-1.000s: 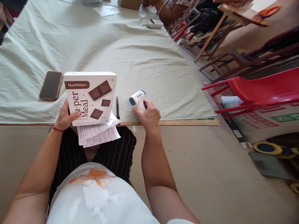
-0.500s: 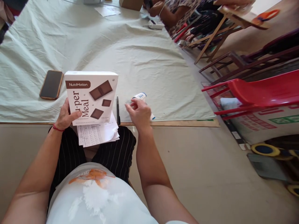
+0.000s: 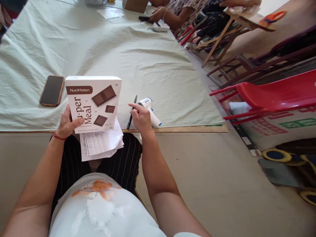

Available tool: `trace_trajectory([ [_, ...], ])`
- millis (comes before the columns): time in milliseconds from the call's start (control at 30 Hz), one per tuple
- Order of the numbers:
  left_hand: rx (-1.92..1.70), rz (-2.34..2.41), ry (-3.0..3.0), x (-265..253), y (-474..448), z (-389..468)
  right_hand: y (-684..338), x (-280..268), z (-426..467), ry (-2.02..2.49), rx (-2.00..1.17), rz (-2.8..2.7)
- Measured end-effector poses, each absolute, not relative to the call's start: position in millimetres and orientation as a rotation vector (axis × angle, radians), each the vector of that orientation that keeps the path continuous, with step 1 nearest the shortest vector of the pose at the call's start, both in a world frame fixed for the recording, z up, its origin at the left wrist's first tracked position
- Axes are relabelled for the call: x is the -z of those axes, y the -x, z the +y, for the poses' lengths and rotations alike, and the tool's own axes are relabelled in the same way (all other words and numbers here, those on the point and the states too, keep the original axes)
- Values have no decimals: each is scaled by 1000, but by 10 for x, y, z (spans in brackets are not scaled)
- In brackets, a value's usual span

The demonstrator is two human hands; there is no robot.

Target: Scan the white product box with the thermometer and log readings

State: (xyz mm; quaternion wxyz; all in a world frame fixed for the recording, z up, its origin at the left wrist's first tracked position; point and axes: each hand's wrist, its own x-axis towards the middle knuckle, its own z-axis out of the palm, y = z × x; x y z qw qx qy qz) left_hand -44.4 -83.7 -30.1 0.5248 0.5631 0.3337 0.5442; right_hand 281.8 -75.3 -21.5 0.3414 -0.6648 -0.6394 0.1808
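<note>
My left hand [image 3: 67, 123] is closed around the lower left of a white box [image 3: 113, 108] printed with brown chocolate pieces, its thumb across the front. Handwritten paper sheets [image 3: 101, 146] jut out below the box, above my lap; what supports them is hidden. At the table's near edge, my right hand [image 3: 141, 118] has its fingers around a black pen [image 3: 129, 121], index finger stretched over it. The pen leans with its upper end to the right. Just beyond that hand lies a white and blue infrared thermometer [image 3: 154, 118], partly covered by the fingers.
A phone [image 3: 52, 91] lies on the pale tablecloth [image 3: 103, 56], left of the box. Across the table sits another person whose hand [image 3: 159, 13] is near a dark phone, with a white device [image 3: 161, 26] close by. A red chair [image 3: 274, 95] stands at the right.
My right hand has moved left from the thermometer to the pen. The pen has shifted right and tilted. My left hand still holds the box.
</note>
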Motion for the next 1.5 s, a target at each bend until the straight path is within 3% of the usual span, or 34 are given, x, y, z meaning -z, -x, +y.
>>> trace_trajectory([
  [233, -1300, 820, -1380, 300, 458, -839, -2659, 329, -731, 1458, -478, -1395],
  [600, -1344, 826, -1404, 194, 421, -862, -2118, 277, -665, 1042, -1213, -1094],
  [867, -1426, 844, -1368, 265, 436, -834, -2037, 410, -703, 1161, -1000, -1201],
  [1167, -1745, 847, -1345, 257, 402, -513, -2003, 435, -713, 1212, -1035, -1215],
  [1500, -1481, 788, -1527, 282, 413, 124, -1991, 416, -715, 1204, -1000, -1265],
])
